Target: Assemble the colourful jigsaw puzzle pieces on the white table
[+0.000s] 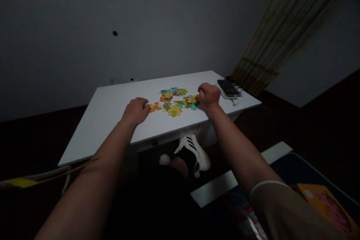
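Note:
Colourful jigsaw puzzle pieces lie in a loose cluster on the white table (112, 107). My left hand (136, 111) rests on the tabletop left of the cluster, its fingers curled and closed at the edge of an orange puzzle piece (155, 107). On the other side, my right hand (209, 95) is closed, with its fingertips at a yellow and red puzzle piece (191, 99). Between the hands are a yellow-green puzzle piece (174, 111) and a heap of blue and green puzzle pieces (173, 91), some overlapping.
A dark phone-like object (228, 87) lies on something pale at the table's right end. Behind the table stands a grey wall (168, 22), with a curtain (264, 41) at the right. An orange box or book (327, 206) is at lower right. A white shoe (194, 152) shows below the table edge.

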The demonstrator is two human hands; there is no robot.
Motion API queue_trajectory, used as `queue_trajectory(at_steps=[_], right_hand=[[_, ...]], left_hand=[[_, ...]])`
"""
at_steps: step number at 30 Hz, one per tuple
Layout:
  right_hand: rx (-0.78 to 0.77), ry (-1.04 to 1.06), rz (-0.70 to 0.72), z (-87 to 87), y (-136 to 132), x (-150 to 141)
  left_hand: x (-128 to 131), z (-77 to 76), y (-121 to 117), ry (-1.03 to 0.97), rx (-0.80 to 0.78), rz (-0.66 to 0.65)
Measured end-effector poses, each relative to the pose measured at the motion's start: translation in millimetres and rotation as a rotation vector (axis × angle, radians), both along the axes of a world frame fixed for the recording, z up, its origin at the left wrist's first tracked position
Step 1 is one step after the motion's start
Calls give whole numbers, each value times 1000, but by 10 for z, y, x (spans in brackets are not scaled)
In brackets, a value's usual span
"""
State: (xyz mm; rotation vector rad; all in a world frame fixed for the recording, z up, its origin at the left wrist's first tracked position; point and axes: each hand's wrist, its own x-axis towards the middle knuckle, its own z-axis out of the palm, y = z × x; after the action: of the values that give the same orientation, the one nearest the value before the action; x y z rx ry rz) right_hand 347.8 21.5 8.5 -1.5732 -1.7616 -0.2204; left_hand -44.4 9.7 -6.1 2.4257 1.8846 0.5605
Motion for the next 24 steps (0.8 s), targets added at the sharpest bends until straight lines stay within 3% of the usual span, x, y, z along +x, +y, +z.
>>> queue_trajectory(at_steps=[6,15,24], right_hand=[[-250,-205,304,-87,-29,-22],[-279,-165,261,-201,45,-34],[-280,-176,231,-150,-26,-84]], left_hand=[[33,34,-36,-15,-28,28],[50,36,-46,-12,-23,40],[51,50,-74,-27,-22,47]])
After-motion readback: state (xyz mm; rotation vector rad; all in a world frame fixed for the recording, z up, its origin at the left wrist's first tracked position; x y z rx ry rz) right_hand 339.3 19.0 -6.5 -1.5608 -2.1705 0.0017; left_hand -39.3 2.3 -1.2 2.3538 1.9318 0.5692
